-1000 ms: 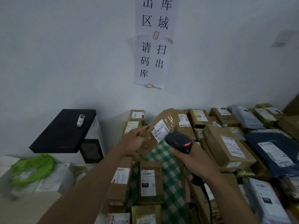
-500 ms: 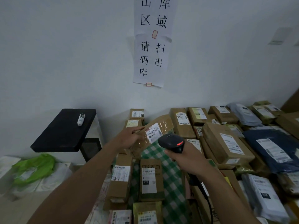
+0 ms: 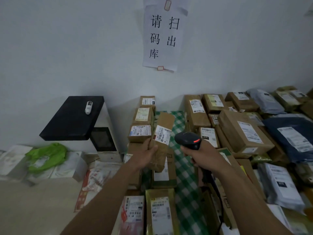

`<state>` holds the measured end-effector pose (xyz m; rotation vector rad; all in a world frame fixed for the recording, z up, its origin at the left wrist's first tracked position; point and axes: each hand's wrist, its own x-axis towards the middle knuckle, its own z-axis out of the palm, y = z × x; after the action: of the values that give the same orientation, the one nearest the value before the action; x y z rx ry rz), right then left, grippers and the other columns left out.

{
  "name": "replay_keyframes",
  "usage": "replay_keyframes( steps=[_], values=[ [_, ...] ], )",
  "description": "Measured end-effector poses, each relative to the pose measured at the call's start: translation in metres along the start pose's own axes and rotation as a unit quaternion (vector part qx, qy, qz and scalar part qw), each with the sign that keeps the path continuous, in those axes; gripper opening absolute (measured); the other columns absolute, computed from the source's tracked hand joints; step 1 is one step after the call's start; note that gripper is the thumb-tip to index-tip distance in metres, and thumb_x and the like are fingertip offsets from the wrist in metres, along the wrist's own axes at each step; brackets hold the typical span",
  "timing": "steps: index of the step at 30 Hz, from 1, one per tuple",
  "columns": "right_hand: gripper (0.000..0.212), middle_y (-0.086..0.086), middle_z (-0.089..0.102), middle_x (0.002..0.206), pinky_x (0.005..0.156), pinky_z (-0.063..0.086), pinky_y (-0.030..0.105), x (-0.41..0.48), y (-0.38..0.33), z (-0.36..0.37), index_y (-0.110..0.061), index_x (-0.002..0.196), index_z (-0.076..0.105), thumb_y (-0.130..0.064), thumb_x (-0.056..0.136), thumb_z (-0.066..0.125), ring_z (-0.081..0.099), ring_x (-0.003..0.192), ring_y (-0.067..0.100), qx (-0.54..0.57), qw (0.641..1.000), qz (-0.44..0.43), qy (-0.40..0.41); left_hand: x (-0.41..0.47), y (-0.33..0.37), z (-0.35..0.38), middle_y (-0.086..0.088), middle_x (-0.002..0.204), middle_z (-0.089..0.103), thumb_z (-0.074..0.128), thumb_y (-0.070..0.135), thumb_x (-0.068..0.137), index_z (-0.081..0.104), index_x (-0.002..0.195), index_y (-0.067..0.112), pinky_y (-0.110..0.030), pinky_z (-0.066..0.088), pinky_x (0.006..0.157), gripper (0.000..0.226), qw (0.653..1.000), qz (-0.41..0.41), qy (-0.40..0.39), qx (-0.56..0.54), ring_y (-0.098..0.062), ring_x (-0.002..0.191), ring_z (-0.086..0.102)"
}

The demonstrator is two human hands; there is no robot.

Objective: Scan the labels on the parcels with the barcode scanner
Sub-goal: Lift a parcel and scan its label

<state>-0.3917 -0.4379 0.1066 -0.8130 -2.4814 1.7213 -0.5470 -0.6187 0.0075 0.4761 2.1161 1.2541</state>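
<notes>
Head view: the left hand (image 3: 149, 152) grips a long brown parcel (image 3: 165, 119); the thumb lies on the front and the fingers curl round the back. The parcel is held up over the left edge of the green checked cloth (image 3: 184, 175); it leans a little, and its white label (image 3: 163, 134) faces the scanner.

The right hand (image 3: 203, 156) is over the middle of the cloth; its fingers are wrapped tight round the handle of the black barcode scanner (image 3: 188, 140). The scanner's head points left at the label; it is near the label but apart from it. A red light (image 3: 196, 141) glows on top of the scanner. A black cable (image 3: 220, 200) hangs down from the handle by the right side of the cloth.

A row of small brown boxes (image 3: 140, 134) lies along the left edge of the cloth, labels up. To the right of the cloth lie many more parcels, packed close; among them are a big brown box (image 3: 243, 133) and a dark blue bag (image 3: 291, 138). Every box and bag is shut, so I cannot tell what is inside.

On the wall past the far end of the cloth hangs a paper sign (image 3: 162, 36). Well to the left of the cloth stands a white machine with a black top (image 3: 72, 116); a small white thing (image 3: 88, 107) lies on that top. Farther left of the cloth lies a green bag (image 3: 45, 156).
</notes>
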Motion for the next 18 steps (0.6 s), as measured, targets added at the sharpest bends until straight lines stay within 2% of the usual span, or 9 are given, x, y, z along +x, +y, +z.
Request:
replay_keyframes(
  steps=[2, 7, 10, 12, 15, 18],
  values=[
    [0.019, -0.004, 0.075, 0.086, 0.053, 0.047, 0.018, 0.002, 0.006, 0.002, -0.038, 0.112, 0.065, -0.027, 0.097, 0.072, 0.061, 0.056, 0.001, 0.007, 1.000, 0.017, 0.000, -0.001, -0.015, 0.018, 0.004, 0.147, 0.052, 0.045, 0.053, 0.106, 0.032, 0.155, 0.036, -0.052, 0.043, 0.114, 0.054, 0.999, -0.027, -0.028, -0.021, -0.021, 0.130, 0.056],
    [0.015, -0.002, 0.078, 0.090, 0.065, 0.052, 0.028, 0.013, 0.018, 0.005, -0.043, 0.101, 0.064, -0.031, 0.097, 0.072, 0.065, 0.063, 0.009, -0.001, 0.999, 0.053, 0.004, 0.010, -0.032, 0.043, -0.002, 0.149, 0.051, 0.042, 0.051, 0.107, 0.031, 0.155, 0.035, -0.055, 0.043, 0.112, 0.052, 0.993, -0.082, -0.030, -0.079, -0.026, 0.132, 0.054],
    [0.008, 0.002, 0.078, 0.089, 0.065, 0.052, 0.029, 0.029, 0.020, 0.005, -0.036, 0.098, 0.067, -0.030, 0.097, 0.071, 0.065, 0.064, 0.010, 0.008, 0.998, 0.068, 0.008, 0.030, -0.025, 0.048, 0.002, 0.146, 0.046, 0.036, 0.053, 0.108, 0.015, 0.160, 0.037, -0.056, 0.048, 0.107, 0.059, 0.995, -0.056, -0.009, -0.081, -0.030, 0.134, 0.052],
    [0.002, 0.003, 0.077, 0.087, 0.063, 0.052, 0.028, 0.050, 0.020, 0.003, -0.031, 0.098, 0.070, -0.030, 0.097, 0.071, 0.065, 0.064, 0.010, -0.007, 0.997, 0.076, 0.009, 0.050, -0.018, 0.051, -0.001, 0.142, 0.045, 0.033, 0.052, 0.109, 0.007, 0.161, 0.035, -0.055, 0.052, 0.102, 0.061, 0.994, -0.053, -0.003, -0.091, -0.035, 0.132, 0.052],
    [0.005, -0.002, 0.074, 0.082, 0.058, 0.050, 0.024, 0.085, 0.021, -0.004, -0.028, 0.096, 0.070, -0.033, 0.098, 0.070, 0.064, 0.059, 0.005, -0.017, 0.997, 0.081, 0.005, 0.090, -0.016, 0.057, -0.006, 0.140, 0.054, 0.034, 0.043, 0.111, 0.016, 0.158, 0.028, -0.048, 0.054, 0.101, 0.053, 0.994, -0.041, 0.008, -0.096, -0.027, 0.120, 0.062],
    [0.005, 0.002, 0.077, 0.090, 0.063, 0.052, 0.029, 0.116, 0.026, -0.008, -0.029, 0.103, 0.070, -0.032, 0.098, 0.070, 0.065, 0.060, 0.008, -0.001, 0.996, 0.091, 0.002, 0.133, -0.021, 0.064, -0.008, 0.138, 0.057, 0.038, 0.037, 0.111, 0.025, 0.153, 0.025, -0.050, 0.055, 0.100, 0.046, 0.993, -0.020, 0.035, -0.114, -0.021, 0.115, 0.063]
  ],
)
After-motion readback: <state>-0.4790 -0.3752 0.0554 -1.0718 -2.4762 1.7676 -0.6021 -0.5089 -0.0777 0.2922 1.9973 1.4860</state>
